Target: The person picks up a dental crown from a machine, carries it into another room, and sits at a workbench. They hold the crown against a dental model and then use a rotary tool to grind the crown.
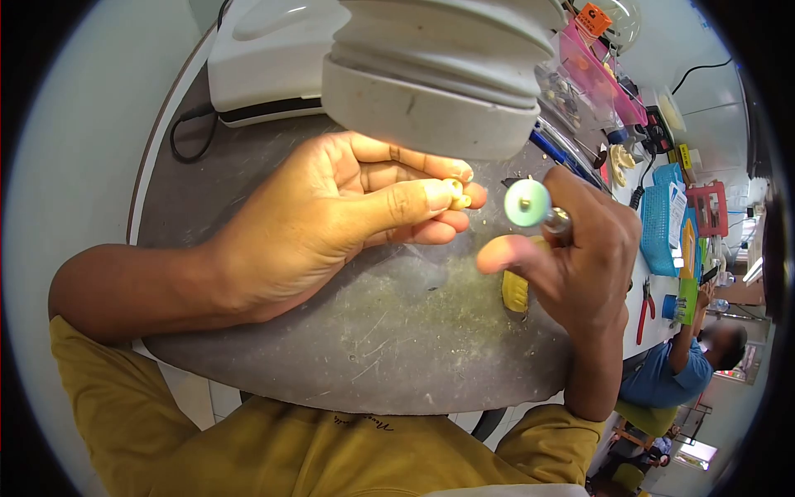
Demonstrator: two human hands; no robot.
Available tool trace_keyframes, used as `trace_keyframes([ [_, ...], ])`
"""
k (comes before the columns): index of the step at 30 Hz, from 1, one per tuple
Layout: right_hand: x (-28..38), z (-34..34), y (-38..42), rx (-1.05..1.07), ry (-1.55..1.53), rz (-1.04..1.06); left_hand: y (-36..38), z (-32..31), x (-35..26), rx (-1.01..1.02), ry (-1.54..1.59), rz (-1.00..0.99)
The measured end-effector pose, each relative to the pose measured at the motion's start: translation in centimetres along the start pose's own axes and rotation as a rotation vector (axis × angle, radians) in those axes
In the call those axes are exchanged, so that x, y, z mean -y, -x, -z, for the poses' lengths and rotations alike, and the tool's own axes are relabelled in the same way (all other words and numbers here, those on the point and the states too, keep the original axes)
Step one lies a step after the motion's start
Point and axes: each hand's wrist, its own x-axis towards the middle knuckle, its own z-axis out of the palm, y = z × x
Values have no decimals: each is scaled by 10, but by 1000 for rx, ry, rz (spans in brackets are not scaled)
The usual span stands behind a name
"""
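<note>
My left hand point(327, 199) pinches a small pale yellow dental crown piece point(456, 190) between the thumb and fingertips, its other fingers curled behind. My right hand point(592, 248) grips a metal rotary handpiece point(560, 221), with the thumb held away from it. On the tool's end sits a pale green round grinding wheel point(522, 205), turned toward my left hand but apart from the crown piece. Under my right hand, a yellow dental model point(514, 291) lies on the bench, partly covered by the hand.
A wide grey suction hose point(431, 103) hangs just above my hands. Behind it stands a white machine point(269, 66). Pens point(567, 153), a pink bin point(592, 62), a blue basket point(660, 224) and red-handled pliers point(643, 313) lie along the right. A person in blue point(669, 373) sits beyond.
</note>
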Motion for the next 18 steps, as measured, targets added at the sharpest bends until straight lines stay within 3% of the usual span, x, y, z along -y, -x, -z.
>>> trace_keyframes([
  [18, 8, -9, 0, 117, 46, -96, -2, 2, 5, 27, -12, -31],
])
